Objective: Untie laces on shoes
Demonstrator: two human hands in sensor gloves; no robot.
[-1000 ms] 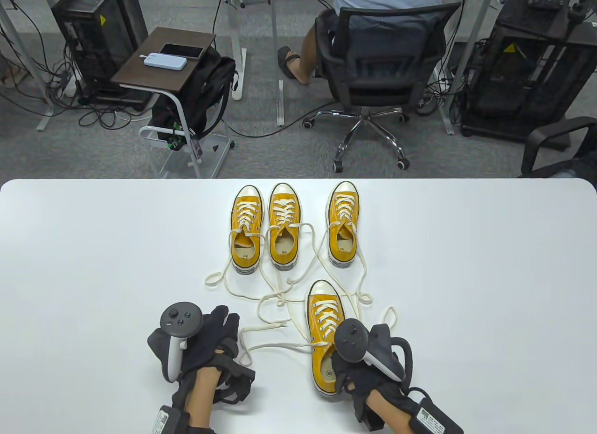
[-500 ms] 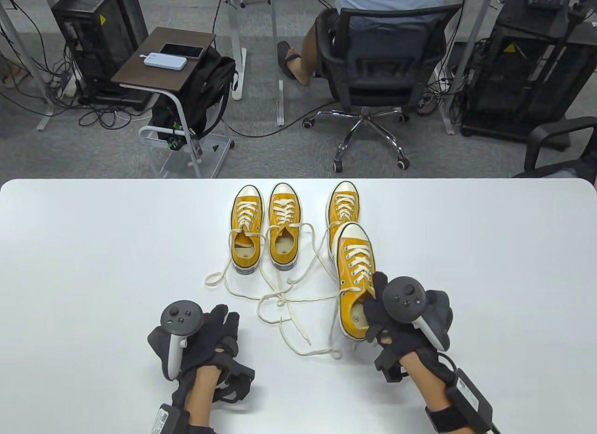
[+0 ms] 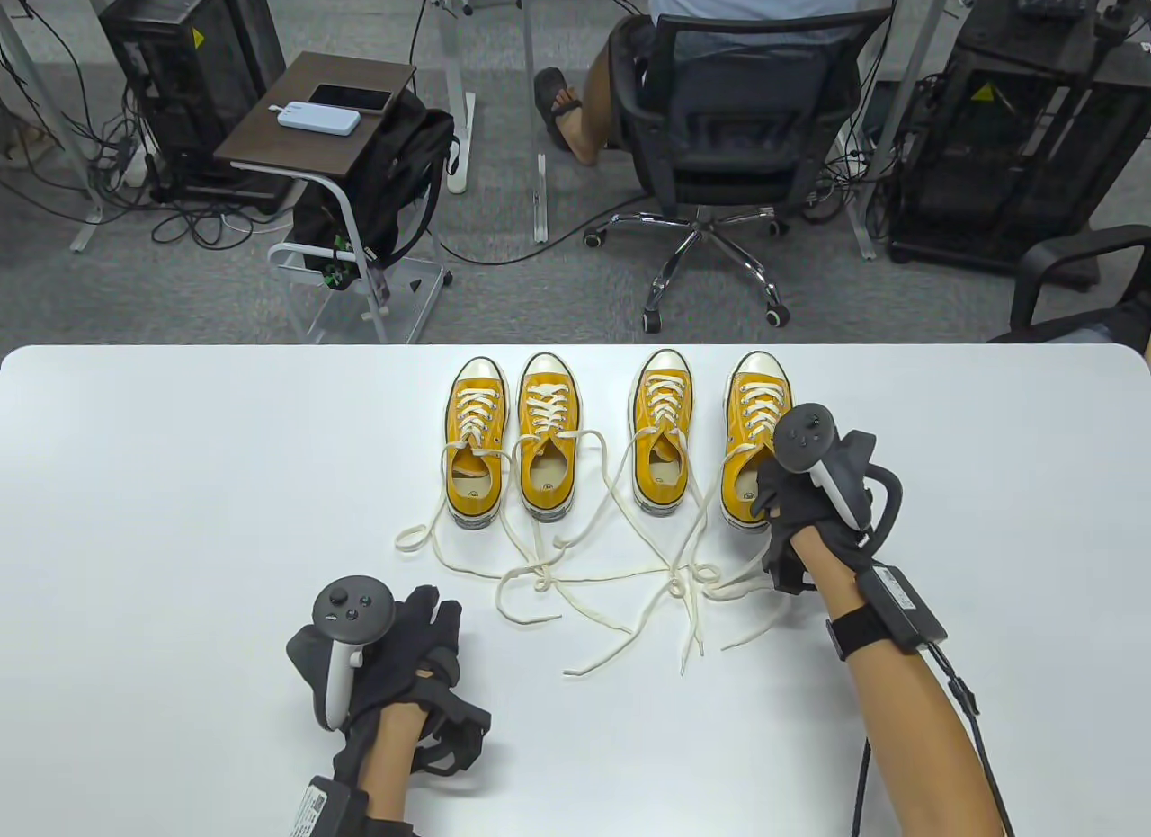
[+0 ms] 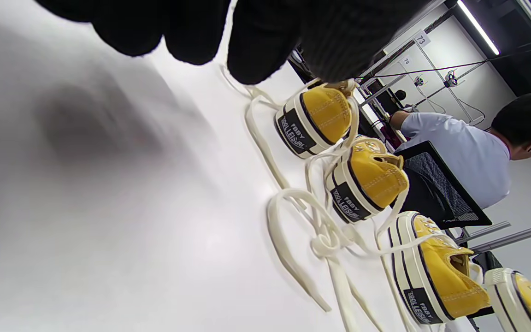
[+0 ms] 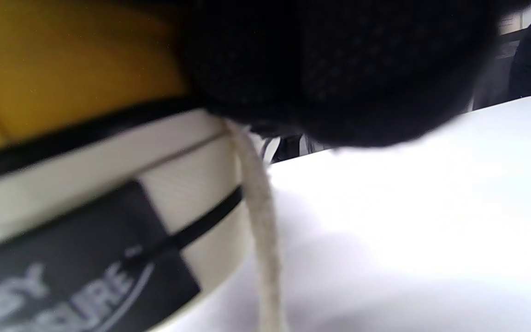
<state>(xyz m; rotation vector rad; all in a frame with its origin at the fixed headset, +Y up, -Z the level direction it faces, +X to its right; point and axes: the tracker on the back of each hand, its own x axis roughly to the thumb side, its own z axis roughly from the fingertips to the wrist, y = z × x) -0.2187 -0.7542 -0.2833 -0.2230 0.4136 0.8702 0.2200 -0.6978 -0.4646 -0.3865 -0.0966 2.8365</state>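
While the right hand (image 3: 796, 495) sits at the heel of the fourth shoe (image 3: 753, 437), at the three o'clock end of the row at the table's (image 3: 180, 513) far side, its fingers look curled round that heel; the right wrist view, filled with dark glove against the yellow canvas and white sole with a lace hanging past, agrees, though the exact grip is hidden. All four shoes lie with their long axes on the twelve-to-six line, toes at twelve, heels toward the person. Their loose laces (image 3: 629, 594) trail from the open tops toward six o'clock and cross in a tangle on the table between the row and the hands. No bows show on any shoe, so the untying seems finished and this shoe is probably only being set in line. The left hand (image 3: 396, 657) rests near the table's near edge at about seven o'clock from the tangle, well apart from every shoe, holding nothing, fingers relaxed and loosely bent. The right hand is plainly the nearer one for any further work: the lace ends lie at about eight o'clock from it.
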